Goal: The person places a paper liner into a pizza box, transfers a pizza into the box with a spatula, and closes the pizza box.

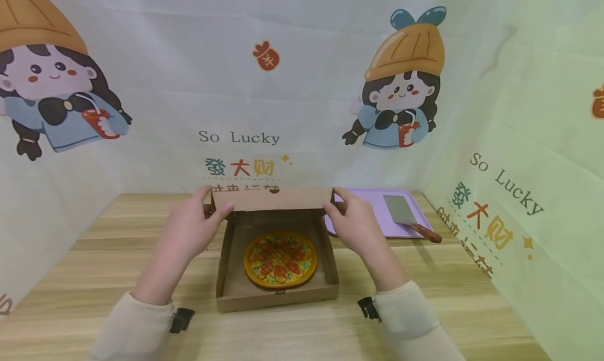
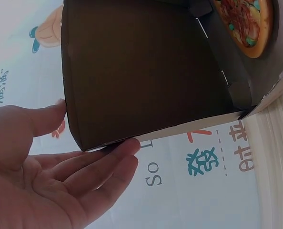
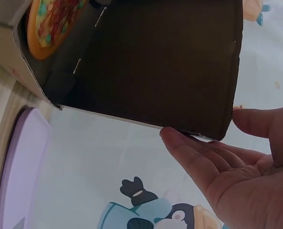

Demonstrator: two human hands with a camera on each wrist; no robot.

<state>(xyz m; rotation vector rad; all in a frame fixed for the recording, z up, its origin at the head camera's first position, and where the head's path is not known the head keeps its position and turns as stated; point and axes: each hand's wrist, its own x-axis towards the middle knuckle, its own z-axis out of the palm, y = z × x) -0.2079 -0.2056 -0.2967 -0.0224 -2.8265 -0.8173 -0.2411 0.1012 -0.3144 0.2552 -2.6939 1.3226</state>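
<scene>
A cardboard pizza box (image 1: 311, 297) stands on the table with a pizza (image 1: 280, 260) lying inside. Its raised lid (image 1: 273, 199) tilts up at the back, the dark inner face (image 2: 141, 71) showing in the left wrist view. At the lid's left front corner, my left hand (image 1: 191, 227) grips with the thumb on the front flap and fingers along the side. My right hand (image 1: 356, 222) holds the right corner the same way; in the right wrist view its fingers (image 3: 194, 155) lie against the lid's side edge.
Behind and right of the box, a purple tray (image 1: 363, 197) lies against the back cloth. On it rests a spatula (image 1: 400, 210), its wooden handle sticking out over the tray's front right edge. Printed cloth walls (image 1: 311, 98) bound the wooden table (image 1: 127, 230).
</scene>
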